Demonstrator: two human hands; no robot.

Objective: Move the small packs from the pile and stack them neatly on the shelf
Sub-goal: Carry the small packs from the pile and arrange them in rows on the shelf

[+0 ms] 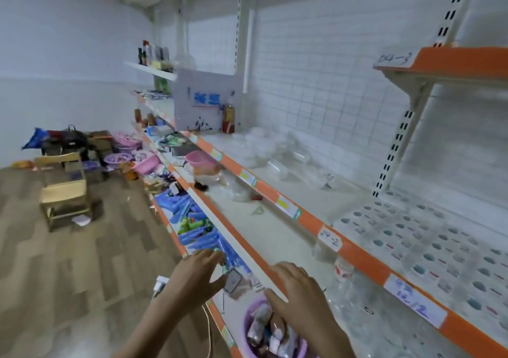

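1. Head view: both hands are spread and hold nothing, left hand [196,272], right hand [295,291].
2. Packs [265,330] lie piled in a purple basin [248,320] on the low shelf [220,312], just under the right hand, so it is nearer.
3. Their long axis is blurred, maybe upright.

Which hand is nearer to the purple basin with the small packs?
Right. The right hand hangs directly above the purple basin, fingers spread. The left hand is further to the left, over the lower shelf near the blue packs.
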